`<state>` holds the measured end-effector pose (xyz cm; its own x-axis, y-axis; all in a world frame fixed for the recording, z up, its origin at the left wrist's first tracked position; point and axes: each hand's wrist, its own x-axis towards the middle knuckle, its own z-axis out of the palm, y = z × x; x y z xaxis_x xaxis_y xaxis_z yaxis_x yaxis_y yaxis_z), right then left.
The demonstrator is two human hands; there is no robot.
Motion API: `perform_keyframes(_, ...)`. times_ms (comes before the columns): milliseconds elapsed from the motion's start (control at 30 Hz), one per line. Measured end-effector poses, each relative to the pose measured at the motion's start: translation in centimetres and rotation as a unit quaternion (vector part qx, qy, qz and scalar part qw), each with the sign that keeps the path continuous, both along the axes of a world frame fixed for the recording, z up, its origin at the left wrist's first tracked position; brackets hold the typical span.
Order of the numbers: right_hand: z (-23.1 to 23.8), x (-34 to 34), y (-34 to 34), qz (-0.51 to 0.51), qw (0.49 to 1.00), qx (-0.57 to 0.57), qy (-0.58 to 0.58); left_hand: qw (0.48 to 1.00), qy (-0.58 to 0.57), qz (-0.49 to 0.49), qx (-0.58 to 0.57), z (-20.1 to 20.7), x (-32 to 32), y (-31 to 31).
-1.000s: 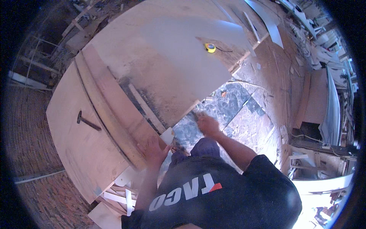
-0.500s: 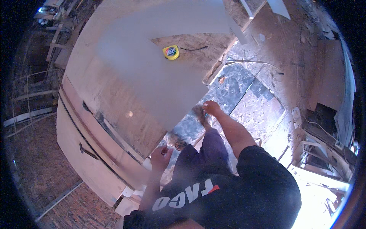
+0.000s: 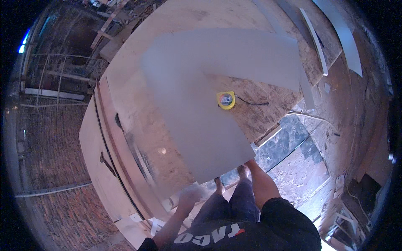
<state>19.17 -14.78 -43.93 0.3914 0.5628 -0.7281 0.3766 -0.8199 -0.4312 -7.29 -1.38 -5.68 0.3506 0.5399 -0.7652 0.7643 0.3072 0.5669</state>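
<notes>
A large grey L-shaped sheet [image 3: 188,125] lies flat on a dusty wooden worktop [image 3: 144,146]. A yellow tape measure [image 3: 226,100] sits at the inner edge of its notch, with a black strap [image 3: 253,103] stretching to the right. My right hand [image 3: 250,163] is at the sheet's near right corner, its fingers hidden by the corner. Close to the near left corner, my left hand [image 3: 191,195] is smeared by motion. Whether it touches the sheet I cannot make out.
Light strips [image 3: 314,39] lie at the far right of the worktop. A dark handle-like piece [image 3: 108,164] is along the left edge. Brick flooring [image 3: 63,150] spreads out at left, and dusty floor with dark patches [image 3: 280,140] at right. Scrap boards [image 3: 345,221] are piled at lower right.
The view has turned, so the worktop sits lower and farther right in it. My right hand has come from beyond the sheet's edge to its near right corner. My left hand has moved too.
</notes>
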Motion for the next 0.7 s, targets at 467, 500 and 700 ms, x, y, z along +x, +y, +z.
perform_keyframes(467,15.6,-0.4,-27.8,-0.727,0.680,0.034,0.088,0.783,-0.259,0.388,-0.412,-7.1,-0.2,2.4)
perform_keyframes(500,15.6,0.4,-28.2,-0.833,0.532,0.145,0.052,0.781,-0.261,0.395,-0.408,-7.1,0.0,2.2)
perform_keyframes(700,20.0,7.0,-34.5,-0.879,0.379,0.252,-0.140,0.784,-0.248,0.425,-0.378,-6.0,0.6,1.5)
